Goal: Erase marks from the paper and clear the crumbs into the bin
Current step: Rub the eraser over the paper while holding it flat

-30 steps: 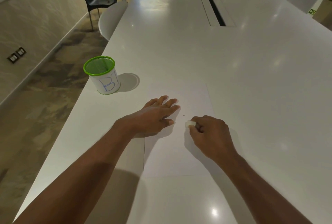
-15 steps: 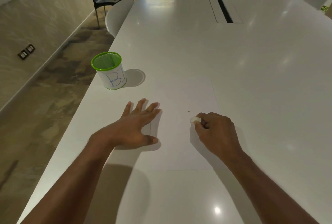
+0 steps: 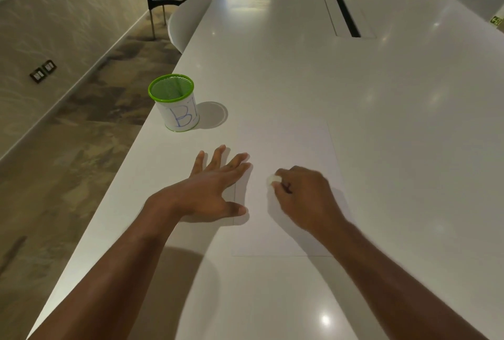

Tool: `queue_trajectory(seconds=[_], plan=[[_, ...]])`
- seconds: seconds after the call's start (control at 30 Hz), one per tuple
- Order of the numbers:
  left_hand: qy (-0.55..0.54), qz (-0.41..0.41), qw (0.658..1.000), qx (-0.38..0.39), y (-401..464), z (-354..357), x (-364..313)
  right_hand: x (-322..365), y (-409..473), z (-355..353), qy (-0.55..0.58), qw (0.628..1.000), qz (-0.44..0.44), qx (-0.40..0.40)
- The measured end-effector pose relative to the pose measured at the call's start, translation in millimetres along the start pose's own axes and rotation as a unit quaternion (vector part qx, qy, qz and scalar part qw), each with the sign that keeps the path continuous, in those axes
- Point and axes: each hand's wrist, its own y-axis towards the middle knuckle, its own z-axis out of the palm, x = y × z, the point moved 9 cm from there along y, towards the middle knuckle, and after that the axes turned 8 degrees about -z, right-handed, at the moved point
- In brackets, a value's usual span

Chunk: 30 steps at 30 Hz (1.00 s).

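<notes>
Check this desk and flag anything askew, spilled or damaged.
Nothing stands out. The paper lies flat, the bin stands upright, the left hand rests flat at the paper's edge and the right hand pinches the eraser.

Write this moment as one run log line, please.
left hand: flat, on paper edge | right hand: pinches eraser on paper | bin: upright

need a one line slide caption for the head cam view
Right hand rubs an eraser on paper, left hand flat at its edge, green-rimmed bin nearby.
</notes>
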Motion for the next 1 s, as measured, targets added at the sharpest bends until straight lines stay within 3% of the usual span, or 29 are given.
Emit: queue_trajectory(seconds=[0.1, 0.23, 0.4, 0.57, 0.8, 1.0], plan=[[0.001, 0.002, 1.0, -0.002, 0.2, 0.6, 0.0, -3.2, 4.1, -5.3, -0.016, 1.0, 0.018, -0.013], [0.008, 0.005, 1.0, -0.004, 1.8, 0.7, -0.6, 37.9, -7.6, 17.6, 0.048, 0.995, -0.064, 0.061], [0.012, 0.003, 1.0, -0.003, 2.8, 2.1, 1.0, 14.1, 8.8, 3.5, 0.026, 0.999, -0.019, 0.021], [0.013, 0.003, 1.0, -0.002, 3.7, 1.1, 0.3, 42.8, -7.4, 17.8, 0.037, 0.995, -0.068, 0.064], [0.013, 0.0, 1.0, -0.001, 0.8, 1.0, -1.0, -7.9, -21.4, -15.9, -0.04, 0.997, 0.05, 0.045], [0.023, 0.0, 1.0, 0.005, 4.1, 2.1, 1.7, 43.8, -20.9, 15.3, 0.001, 0.999, -0.005, 0.05]])
